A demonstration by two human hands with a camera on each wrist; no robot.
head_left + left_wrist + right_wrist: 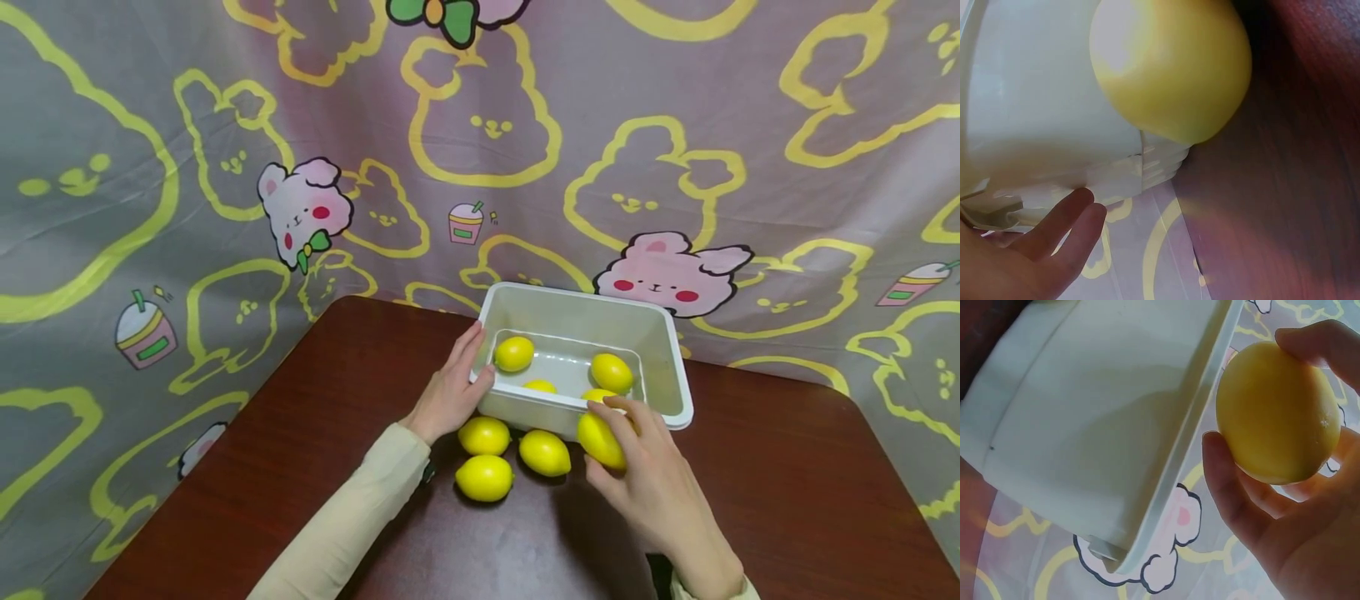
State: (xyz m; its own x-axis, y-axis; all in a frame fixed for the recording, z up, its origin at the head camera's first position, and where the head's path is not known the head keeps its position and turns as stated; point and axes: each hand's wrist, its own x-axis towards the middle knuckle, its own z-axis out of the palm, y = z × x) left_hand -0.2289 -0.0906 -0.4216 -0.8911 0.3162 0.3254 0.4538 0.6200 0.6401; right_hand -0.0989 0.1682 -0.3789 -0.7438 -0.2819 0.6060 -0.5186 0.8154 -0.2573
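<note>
My right hand grips a yellow lemon between thumb and fingers. It holds this lemon up at the front rim of a white plastic bin; the right wrist view shows the lemon close beside the rim. At the bin's front left corner, my left hand rests with fairly straight fingers against the side. In the left wrist view two fingertips lie along the bin's outer wall. Several lemons sit inside, among them one at left and one at right; the front wall partly hides others.
Three lemons lie on the brown table before the bin: one at the left, one nearer me and one to the right. A cartoon-printed curtain hangs close behind the bin and around the table.
</note>
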